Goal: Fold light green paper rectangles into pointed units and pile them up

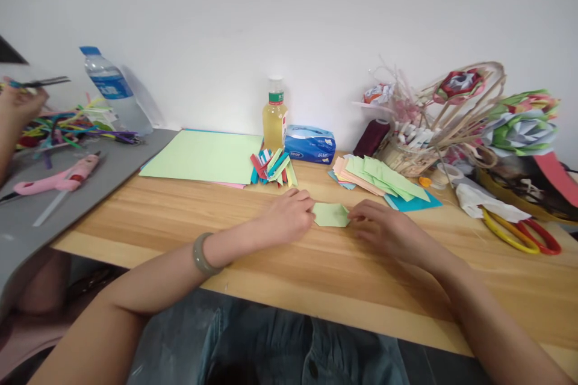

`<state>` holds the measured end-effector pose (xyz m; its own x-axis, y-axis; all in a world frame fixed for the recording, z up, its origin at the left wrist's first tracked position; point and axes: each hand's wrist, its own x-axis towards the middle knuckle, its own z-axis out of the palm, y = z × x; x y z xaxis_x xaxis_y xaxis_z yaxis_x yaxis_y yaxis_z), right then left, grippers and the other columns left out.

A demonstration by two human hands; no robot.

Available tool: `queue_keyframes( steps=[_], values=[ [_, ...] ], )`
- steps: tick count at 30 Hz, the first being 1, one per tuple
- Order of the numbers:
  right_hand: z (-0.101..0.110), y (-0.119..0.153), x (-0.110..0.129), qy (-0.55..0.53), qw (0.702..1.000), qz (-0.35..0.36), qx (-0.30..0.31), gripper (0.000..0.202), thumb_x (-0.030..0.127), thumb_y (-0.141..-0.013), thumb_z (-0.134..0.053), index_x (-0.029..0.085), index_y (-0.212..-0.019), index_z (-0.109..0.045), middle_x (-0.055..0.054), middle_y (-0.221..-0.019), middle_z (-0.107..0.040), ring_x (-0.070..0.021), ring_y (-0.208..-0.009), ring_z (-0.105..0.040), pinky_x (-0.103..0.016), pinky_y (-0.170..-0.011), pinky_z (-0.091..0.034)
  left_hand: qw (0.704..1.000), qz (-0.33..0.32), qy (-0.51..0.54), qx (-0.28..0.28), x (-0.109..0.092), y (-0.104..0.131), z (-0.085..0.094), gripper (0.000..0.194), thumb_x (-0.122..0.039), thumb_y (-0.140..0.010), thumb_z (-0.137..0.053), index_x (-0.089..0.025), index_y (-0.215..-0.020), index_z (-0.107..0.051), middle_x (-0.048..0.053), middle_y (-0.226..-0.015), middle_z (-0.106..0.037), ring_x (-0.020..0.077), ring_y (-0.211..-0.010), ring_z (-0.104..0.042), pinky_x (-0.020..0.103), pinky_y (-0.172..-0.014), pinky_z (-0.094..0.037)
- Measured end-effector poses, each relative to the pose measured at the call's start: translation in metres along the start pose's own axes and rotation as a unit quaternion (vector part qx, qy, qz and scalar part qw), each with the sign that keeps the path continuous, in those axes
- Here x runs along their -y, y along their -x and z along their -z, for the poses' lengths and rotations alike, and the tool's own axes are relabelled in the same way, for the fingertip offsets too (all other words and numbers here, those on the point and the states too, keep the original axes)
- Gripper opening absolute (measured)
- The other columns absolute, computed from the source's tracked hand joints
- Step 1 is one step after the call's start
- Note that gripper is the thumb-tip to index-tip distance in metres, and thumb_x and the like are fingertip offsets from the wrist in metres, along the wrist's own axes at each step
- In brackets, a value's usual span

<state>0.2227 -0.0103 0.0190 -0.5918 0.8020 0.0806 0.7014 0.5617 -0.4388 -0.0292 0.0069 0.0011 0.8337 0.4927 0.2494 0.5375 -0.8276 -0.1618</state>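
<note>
Counter [293, 280] of pale, streaky-grained wood, set against a plain white wall [217, 36]; grey tabletop [149, 153] adjoining at 10 o'clock, bearings taken from the small green paper [330, 215].

Labels: juice-coloured bottle [274, 117] at 11 o'clock, green-and-red band, print too small to read. Blue tissue pack [311, 145] between 11 and 12, white lettering, not legible. Water bottle [111, 87] at 10, far off, blue label blurred.

Specimen: the small green paper lies on the counter between the hands, light green, matt, wider than deep, lower corners slanted, a flap raised at its 2 o'clock corner. Left hand [291, 215]: grip closed on the 9 o'clock end. Right hand [383, 228]: fingers loosely curled at the 3 o'clock end; cannot tell whether that grip pinches.
</note>
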Motion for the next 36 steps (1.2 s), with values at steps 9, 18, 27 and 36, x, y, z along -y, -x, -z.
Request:
queue_keyframes(
  steps=[9, 18, 27, 36],
  values=[
    [-0.014, -0.009, -0.011, -0.002, 0.999, 0.040, -0.025, 0.013, 0.022, -0.083, -0.050, 0.021, -0.093, -0.059, -0.008, -0.097, -0.061, -0.0213, -0.092, -0.057, -0.036, -0.081, -0.046, 0.998, -0.003, 0.065, -0.016, 0.007, -0.001, -0.006, 0.023, -0.023, -0.090, -0.048, -0.016, -0.077, -0.065, 0.004, -0.082, -0.063, 0.0182, -0.089, -0.050, 0.031, -0.080, -0.036],
    [-0.018, -0.009, -0.017, 0.033, 0.996, 0.067, -0.043, 0.015, 0.023, -0.087, -0.047, 0.022, -0.088, -0.062, -0.007, -0.095, -0.061, -0.0197, -0.088, -0.058, -0.033, -0.076, -0.046, 0.993, 0.019, 0.118, -0.013, 0.010, -0.003, -0.006, 0.016, -0.030, -0.085, -0.057, -0.019, -0.086, -0.068, 0.003, -0.084, -0.065, 0.0186, -0.091, -0.053, 0.031, -0.082, -0.037],
    [-0.020, -0.014, -0.010, -0.019, 0.999, 0.019, -0.040, 0.016, 0.023, -0.088, -0.044, 0.021, -0.078, -0.056, -0.006, -0.086, -0.059, -0.0187, -0.082, -0.056, -0.033, -0.073, -0.045, 0.960, 0.159, 0.230, -0.013, 0.011, -0.006, -0.016, 0.018, -0.038, -0.069, -0.073, -0.022, -0.077, -0.068, 0.000, -0.083, -0.064, 0.0193, -0.094, -0.052, 0.032, -0.085, -0.038],
    [-0.022, -0.013, -0.007, -0.026, 0.998, -0.027, -0.055, 0.019, 0.027, -0.087, -0.044, 0.020, -0.075, -0.056, -0.006, -0.085, -0.056, -0.0188, -0.078, -0.055, -0.034, -0.071, -0.045, 0.941, 0.216, 0.260, -0.027, 0.007, -0.008, -0.015, 0.008, -0.031, -0.072, -0.071, -0.023, -0.073, -0.069, -0.001, -0.081, -0.066, 0.0181, -0.093, -0.054, 0.034, -0.086, -0.038]
  ],
)
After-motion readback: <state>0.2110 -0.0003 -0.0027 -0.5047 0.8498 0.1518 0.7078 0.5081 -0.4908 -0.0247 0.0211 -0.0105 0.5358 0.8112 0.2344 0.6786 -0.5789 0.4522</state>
